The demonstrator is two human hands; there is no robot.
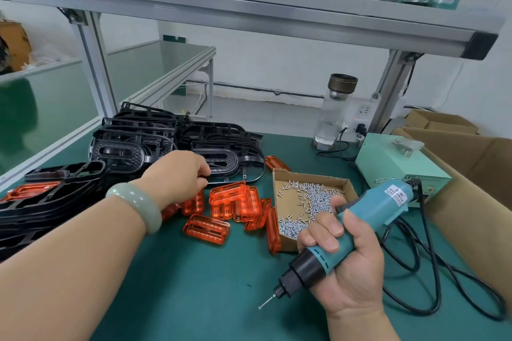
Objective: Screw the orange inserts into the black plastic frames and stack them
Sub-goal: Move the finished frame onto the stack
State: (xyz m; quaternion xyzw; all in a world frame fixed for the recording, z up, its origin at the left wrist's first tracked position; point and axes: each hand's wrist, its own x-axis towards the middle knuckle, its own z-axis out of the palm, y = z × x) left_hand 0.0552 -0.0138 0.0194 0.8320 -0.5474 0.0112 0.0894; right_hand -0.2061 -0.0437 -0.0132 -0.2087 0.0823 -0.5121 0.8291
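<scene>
A: Left hand point(177, 174), fingers curled at a black frame point(221, 156); grasp unclear. Orange inserts point(235, 202) lie just beside.
B: Right hand point(343, 260) clenches the electric screwdriver point(368, 219); best draw one frame clear first.

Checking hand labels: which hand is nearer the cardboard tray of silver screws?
Right. The right hand, gripping a teal electric screwdriver, is beside the tray's near corner; the left hand lies beyond the orange inserts.
</scene>
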